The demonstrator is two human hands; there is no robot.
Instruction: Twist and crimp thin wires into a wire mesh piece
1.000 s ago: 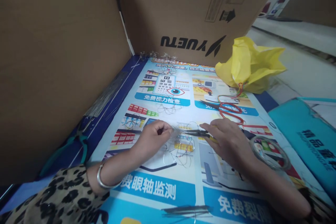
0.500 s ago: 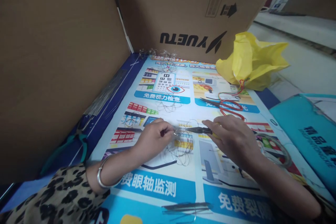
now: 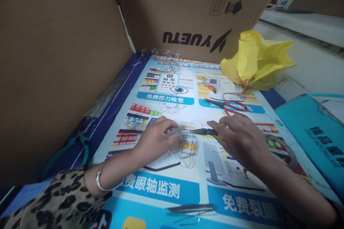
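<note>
Near the middle of the printed sheet, my left hand pinches thin wire, its fingertips blurred. A loose tangle of wire lies below and right of those fingers. My right hand is wrapped round long-nosed pliers, whose dark jaws point left at the wire by my left fingertips. Whether the jaws touch the wire is too small to tell. Red-handled scissors lie just beyond my right hand, partly hidden by it.
Teal-handled pliers and a bundle of straight wires lie at the left. Cardboard stands behind. A yellow bag and a teal box are at the right. Short dark wires lie in front.
My left hand has turned slightly and its fingers have opened out a little around the wire. The pliers in my right hand remain almost where they were.
</note>
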